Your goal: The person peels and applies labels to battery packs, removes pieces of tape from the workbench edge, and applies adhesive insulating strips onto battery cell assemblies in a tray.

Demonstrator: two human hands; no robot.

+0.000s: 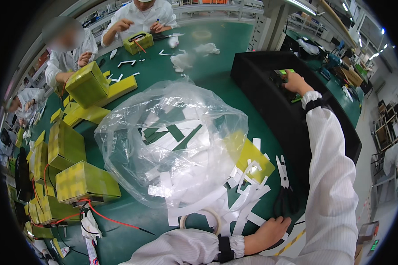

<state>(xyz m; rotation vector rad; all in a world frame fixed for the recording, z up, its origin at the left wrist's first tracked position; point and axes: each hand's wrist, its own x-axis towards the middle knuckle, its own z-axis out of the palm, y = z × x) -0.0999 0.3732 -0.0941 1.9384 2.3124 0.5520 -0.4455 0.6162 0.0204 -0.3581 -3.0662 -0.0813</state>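
Note:
My right hand [296, 83] reaches into a long black open box [269, 112] at the right. Its fingers are closed on a small green-and-black object [277, 77], partly covered by the hand; its kind I cannot make out. My left hand [269, 234] rests at the near table edge, fingers loosely bent and lying on the edge, with nothing visible in it. Just beyond it lie black-handled scissors [285, 181], blades pointing away. White paper strips [247, 203] are scattered beside the left hand, and a roll of tape [183, 219] lies by my left forearm.
A large clear plastic bag [132, 128] with white and green strips fills the middle. A yellow sheet [256, 163] lies beside it. Several yellow wrapped blocks [88, 181] with red and black wires stand at left. Two co-workers [141, 20] handle similar blocks across the green table [234, 35].

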